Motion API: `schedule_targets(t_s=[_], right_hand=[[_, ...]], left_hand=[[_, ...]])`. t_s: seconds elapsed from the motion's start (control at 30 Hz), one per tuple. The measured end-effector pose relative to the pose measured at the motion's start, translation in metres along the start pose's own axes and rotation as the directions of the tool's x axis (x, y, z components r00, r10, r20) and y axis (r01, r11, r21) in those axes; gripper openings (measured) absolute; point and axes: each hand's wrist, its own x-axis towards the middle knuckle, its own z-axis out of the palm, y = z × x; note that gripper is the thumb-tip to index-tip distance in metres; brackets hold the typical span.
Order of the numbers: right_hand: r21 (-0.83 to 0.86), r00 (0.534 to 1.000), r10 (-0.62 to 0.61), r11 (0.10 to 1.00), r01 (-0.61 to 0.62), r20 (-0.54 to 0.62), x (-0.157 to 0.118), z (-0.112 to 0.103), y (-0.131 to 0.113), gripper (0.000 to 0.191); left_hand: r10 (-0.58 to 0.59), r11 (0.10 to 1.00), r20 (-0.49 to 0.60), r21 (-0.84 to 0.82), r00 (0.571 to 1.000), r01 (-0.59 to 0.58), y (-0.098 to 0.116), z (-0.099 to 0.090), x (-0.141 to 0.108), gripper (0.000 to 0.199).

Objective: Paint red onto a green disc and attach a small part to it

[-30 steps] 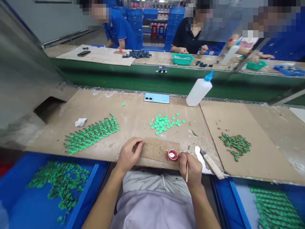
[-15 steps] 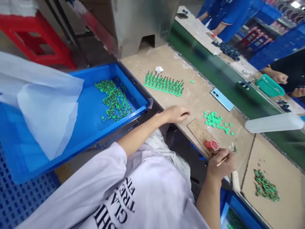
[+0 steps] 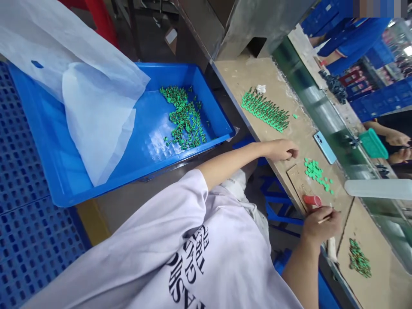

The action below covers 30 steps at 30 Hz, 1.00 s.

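My left hand (image 3: 281,150) rests on the table's near edge with its fingers curled; whether anything is between them is hidden. Closed round a thin wooden stick (image 3: 324,219), my right hand (image 3: 322,223) is beside a small red cup (image 3: 312,200). The cup lies on or against a thin brown board (image 3: 298,182). Loose green discs (image 3: 315,171) are spread just beyond the board. Rows of green discs with dark upright pieces (image 3: 265,111) stand farther up the table. A pile of small green and brown pieces (image 3: 359,259) lies at the right.
A blue tray (image 3: 128,193) at the left holds green pieces (image 3: 185,118) and white sheeting (image 3: 96,107). A light blue phone (image 3: 325,147) and a white bottle (image 3: 380,189) are near the table's far side. Another person's hands (image 3: 399,143) show beyond, near a green basket (image 3: 373,143).
The view has swung left, so the table and both hands appear farther right and more of the blue tray shows. Both hands keep nearly the same places on the table.
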Motion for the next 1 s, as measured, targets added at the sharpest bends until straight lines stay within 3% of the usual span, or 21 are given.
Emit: schedule_targets(t_s=[0.17, 0.27, 0.47, 0.8, 1.0], right_hand=[[0.003, 1.0, 0.0, 1.0, 0.0, 0.014, 0.001, 0.001, -0.004, 0.038], [0.027, 1.0, 0.014, 1.0, -0.014, 0.013, -0.001, 0.002, -0.007, 0.049], [0.078, 0.998, 0.061, 0.995, -0.061, -0.002, -0.007, 0.008, -0.009, 0.062], [0.203, 0.998, 0.048, 0.978, -0.039, -0.037, -0.015, 0.007, -0.017, 0.053], [0.315, 0.999, 0.045, 0.948, -0.044, 0.004, -0.016, 0.0, -0.019, 0.042]], left_hand=[[-0.042, 0.996, -0.041, -0.08, 0.998, 0.039, 0.004, -0.002, -0.005, 0.011], [-0.042, 0.995, -0.085, -0.093, 0.995, 0.034, 0.007, -0.004, -0.008, 0.026], [-0.039, 0.993, -0.164, -0.117, 0.986, 0.02, -0.003, -0.008, -0.003, 0.028], [-0.167, 0.967, -0.186, -0.224, 0.968, 0.124, -0.006, -0.018, -0.012, 0.022], [-0.303, 0.934, -0.234, -0.267, 0.924, 0.238, 0.001, -0.019, -0.01, 0.023]])
